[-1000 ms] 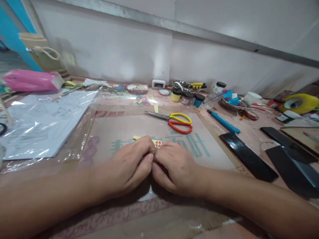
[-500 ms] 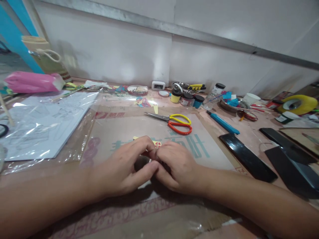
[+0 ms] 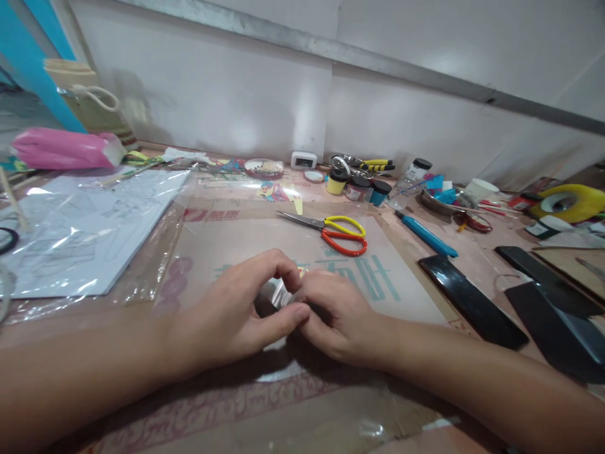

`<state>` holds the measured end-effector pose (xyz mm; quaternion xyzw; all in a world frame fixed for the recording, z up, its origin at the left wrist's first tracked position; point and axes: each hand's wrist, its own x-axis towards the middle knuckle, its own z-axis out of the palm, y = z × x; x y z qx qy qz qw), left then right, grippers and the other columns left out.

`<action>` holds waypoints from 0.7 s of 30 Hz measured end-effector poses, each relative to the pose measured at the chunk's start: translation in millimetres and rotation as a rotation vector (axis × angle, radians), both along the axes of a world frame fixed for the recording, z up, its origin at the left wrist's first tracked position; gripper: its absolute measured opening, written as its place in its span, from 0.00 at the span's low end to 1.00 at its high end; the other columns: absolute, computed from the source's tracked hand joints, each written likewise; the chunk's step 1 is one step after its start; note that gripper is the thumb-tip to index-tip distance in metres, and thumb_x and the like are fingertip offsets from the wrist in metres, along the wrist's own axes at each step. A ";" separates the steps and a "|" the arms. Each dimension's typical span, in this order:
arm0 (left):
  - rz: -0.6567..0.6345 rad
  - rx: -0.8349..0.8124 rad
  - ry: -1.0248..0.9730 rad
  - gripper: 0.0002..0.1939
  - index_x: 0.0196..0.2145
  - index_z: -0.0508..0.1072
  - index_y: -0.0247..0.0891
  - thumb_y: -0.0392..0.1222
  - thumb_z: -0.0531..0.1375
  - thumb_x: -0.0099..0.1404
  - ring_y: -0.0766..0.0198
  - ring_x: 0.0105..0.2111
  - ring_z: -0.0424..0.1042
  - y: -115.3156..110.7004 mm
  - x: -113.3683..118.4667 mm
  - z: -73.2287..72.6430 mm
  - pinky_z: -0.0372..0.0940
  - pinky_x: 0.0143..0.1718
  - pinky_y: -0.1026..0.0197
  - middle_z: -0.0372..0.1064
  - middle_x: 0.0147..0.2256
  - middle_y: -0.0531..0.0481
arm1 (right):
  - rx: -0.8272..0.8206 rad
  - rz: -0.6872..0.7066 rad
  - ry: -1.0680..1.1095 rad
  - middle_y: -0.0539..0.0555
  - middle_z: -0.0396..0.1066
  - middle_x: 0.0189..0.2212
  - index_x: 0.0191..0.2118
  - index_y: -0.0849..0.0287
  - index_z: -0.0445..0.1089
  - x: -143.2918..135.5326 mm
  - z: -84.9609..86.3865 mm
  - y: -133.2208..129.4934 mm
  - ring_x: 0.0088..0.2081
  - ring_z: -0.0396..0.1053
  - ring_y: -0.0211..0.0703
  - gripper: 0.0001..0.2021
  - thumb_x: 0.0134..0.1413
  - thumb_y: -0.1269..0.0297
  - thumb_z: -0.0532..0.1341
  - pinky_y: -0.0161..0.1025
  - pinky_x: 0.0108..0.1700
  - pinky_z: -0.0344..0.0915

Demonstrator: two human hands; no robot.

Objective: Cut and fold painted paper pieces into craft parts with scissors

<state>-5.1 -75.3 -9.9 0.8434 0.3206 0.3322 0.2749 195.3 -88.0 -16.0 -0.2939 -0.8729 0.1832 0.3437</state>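
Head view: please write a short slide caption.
Left hand and right hand pinch clear film near scissors.

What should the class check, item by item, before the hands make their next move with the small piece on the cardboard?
1. Both hands meet over the work: left hand and right hand touch at the fingertips. Ok.
2. Small yellow piece gripped: only a sliver shows between the fingers. Cannot tell.
3. Clear film under the fingers: a shiny fold shows between the hands; how it lies, cannot tell.
4. Scissors clear of the hands: lying shut on the cardboard sheet, beyond the fingers. Ok.
5. Blue pen out of the way: to the right, apart from both hands. Ok.
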 end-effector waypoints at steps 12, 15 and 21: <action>-0.037 -0.054 -0.070 0.03 0.39 0.69 0.41 0.40 0.57 0.72 0.66 0.36 0.71 4.4 -1.0 -3.3 0.66 0.38 0.65 0.71 0.35 0.56 | 0.004 -0.009 -0.006 0.47 0.61 0.20 0.25 0.55 0.56 -1.0 0.7 -0.7 0.25 0.58 0.38 0.13 0.61 0.70 0.53 0.36 0.31 0.55; -0.028 -0.035 -0.061 0.02 0.39 0.70 0.42 0.40 0.57 0.71 0.67 0.36 0.72 5.4 -0.6 -3.5 0.66 0.39 0.66 0.72 0.35 0.57 | 0.023 -0.021 -0.008 0.46 0.60 0.20 0.25 0.55 0.56 -1.1 0.7 -1.0 0.24 0.57 0.38 0.13 0.61 0.70 0.53 0.37 0.30 0.54; -0.023 -0.045 -0.015 0.04 0.40 0.71 0.41 0.41 0.57 0.71 0.65 0.37 0.74 5.3 -1.9 -0.1 0.67 0.41 0.64 0.74 0.37 0.55 | 0.079 -0.040 -0.022 0.47 0.62 0.20 0.25 0.55 0.57 -0.6 0.3 -1.3 0.24 0.57 0.39 0.13 0.62 0.70 0.53 0.38 0.30 0.54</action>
